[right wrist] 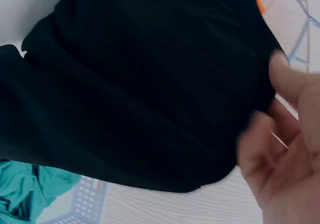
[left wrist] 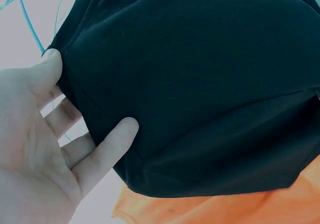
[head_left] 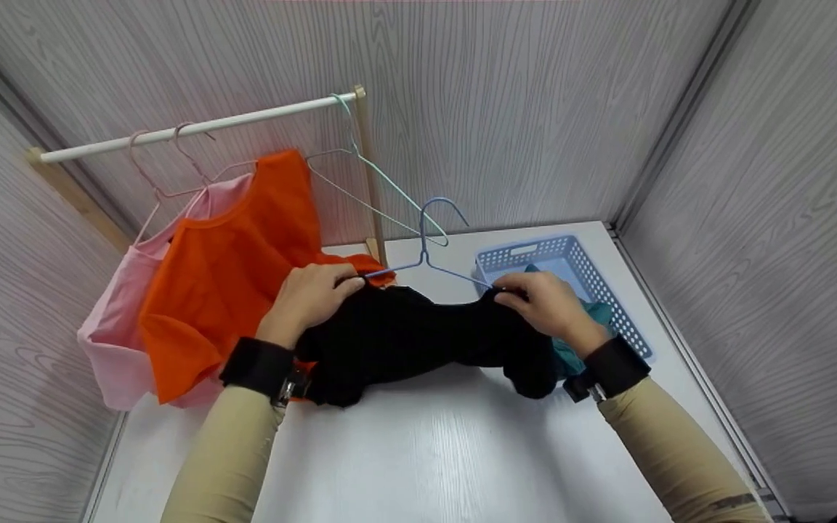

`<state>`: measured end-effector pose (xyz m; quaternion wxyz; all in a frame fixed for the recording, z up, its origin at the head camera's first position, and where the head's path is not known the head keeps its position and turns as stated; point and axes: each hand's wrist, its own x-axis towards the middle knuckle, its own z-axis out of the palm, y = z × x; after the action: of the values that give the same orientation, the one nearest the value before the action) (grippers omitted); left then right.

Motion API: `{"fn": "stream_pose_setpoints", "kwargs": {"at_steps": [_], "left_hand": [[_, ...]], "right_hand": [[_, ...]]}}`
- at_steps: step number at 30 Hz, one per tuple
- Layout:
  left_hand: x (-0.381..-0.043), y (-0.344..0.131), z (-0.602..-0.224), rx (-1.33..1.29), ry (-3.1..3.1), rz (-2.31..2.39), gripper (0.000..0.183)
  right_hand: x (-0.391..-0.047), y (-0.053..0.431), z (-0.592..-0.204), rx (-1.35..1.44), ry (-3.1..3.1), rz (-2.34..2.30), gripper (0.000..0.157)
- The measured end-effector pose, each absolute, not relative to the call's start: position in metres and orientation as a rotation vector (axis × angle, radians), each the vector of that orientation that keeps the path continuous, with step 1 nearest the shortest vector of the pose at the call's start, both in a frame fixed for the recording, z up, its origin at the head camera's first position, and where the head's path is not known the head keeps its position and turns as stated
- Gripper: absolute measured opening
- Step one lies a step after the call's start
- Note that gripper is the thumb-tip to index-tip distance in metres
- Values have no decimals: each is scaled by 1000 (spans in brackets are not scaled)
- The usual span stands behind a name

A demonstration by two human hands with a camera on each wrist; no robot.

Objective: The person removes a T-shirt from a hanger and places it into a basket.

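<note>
A black shirt point(head_left: 426, 334) hangs from a blue wire hanger point(head_left: 424, 254), held up above the white table. My left hand point(head_left: 313, 298) pinches the shirt's left shoulder at the hanger's end, thumb on the cloth in the left wrist view. At the other shoulder, my right hand point(head_left: 546, 301) pinches the fabric and hanger between thumb and fingers. The hanger's hook points up and free, overlapping a mint hanger point(head_left: 389, 181) behind it in the head view. Inside the neck opening, the hanger's arms run down to both hands.
A rack with a white rail point(head_left: 244, 118) stands at the back left, bearing an orange shirt point(head_left: 222, 254) and a pink shirt point(head_left: 117, 349) on pink hangers. Back right, a blue perforated basket point(head_left: 607, 319) holds teal cloth point(head_left: 567, 356). Grey panel walls enclose the table.
</note>
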<state>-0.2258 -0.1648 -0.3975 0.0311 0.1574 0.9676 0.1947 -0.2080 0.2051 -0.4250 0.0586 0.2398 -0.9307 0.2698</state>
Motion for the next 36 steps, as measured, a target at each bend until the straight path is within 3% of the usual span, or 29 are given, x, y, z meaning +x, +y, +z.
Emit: {"fn": "stream_pose_setpoints", "kwargs": {"at_steps": [6,17,36], "left_hand": [[-221,-149,-388,504,2933,678,26],[-223,-110,-383,866,2918,861,19],[-210,-153,-403,665,2805,900,15]], "right_hand": [[-209,204,-432,590,-2688,718,19],[-210,188,-434,613,-2636,720,19],[-223,243,-463,613,-2671,789,17]]}}
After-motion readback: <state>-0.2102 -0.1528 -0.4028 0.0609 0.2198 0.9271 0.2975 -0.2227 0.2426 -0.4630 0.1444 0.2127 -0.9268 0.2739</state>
